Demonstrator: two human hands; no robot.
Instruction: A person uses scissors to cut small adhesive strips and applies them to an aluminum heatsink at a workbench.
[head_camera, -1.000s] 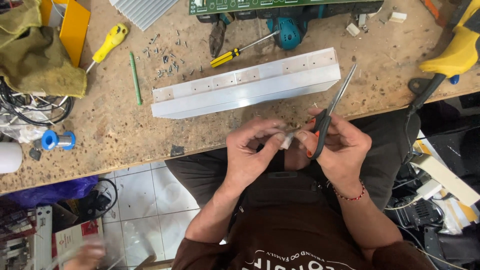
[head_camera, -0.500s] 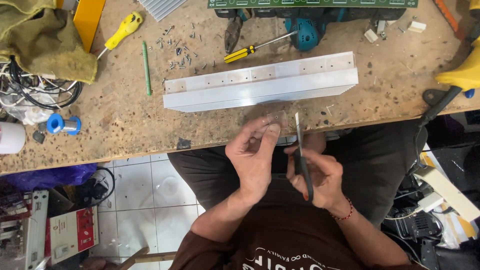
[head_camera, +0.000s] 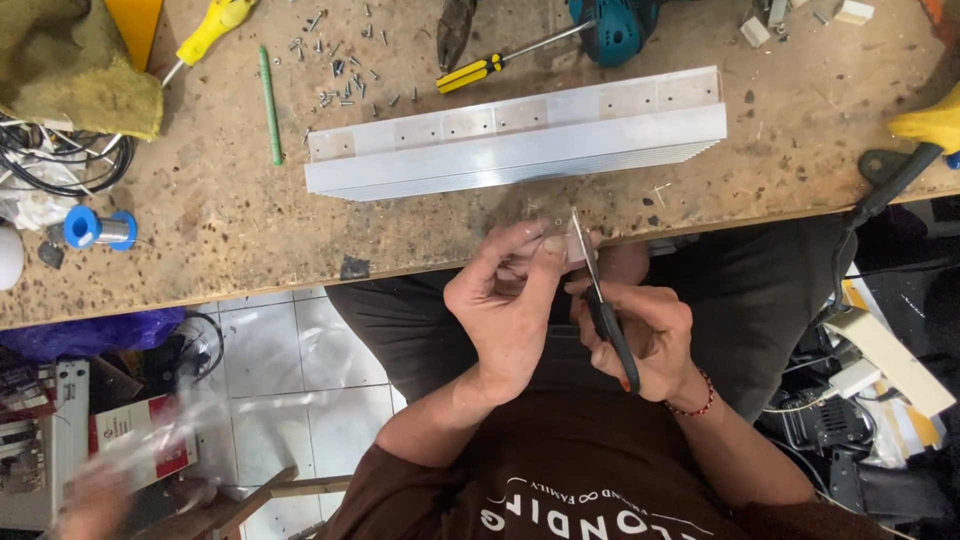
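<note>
Now scissors (head_camera: 600, 300) turned upright versus half second ago, blades meeting small clear piece (head_camera: 572, 243). Left hand (head_camera: 505, 310) pinching piece just over lap; right hand (head_camera: 640, 335) fingers closed through black handles. Beyond grip: bench edge (head_camera: 250, 285), long aluminium heatsink (head_camera: 520, 135), farther scattered screws (head_camera: 345, 80), yellow screwdriver (head_camera: 490, 65). Nothing blocking cut.

Scissors (head_camera: 605, 310): black handles, silver blades. Finned metal block (head_camera: 515, 135): pale silver, showing fine ribbing. Surface (head_camera: 220, 215): speckled brown. Screwdriver (head_camera: 495, 65): yellow and black. Solder spool (head_camera: 97, 228): blue. Rag (head_camera: 70, 65): olive. Stick (head_camera: 269, 105): green. Bracelet (head_camera: 692, 405): red beads. Shirt (head_camera: 590, 480): dark brown, carrying white lettering. Floor tiles (head_camera: 280, 370): white.
</note>
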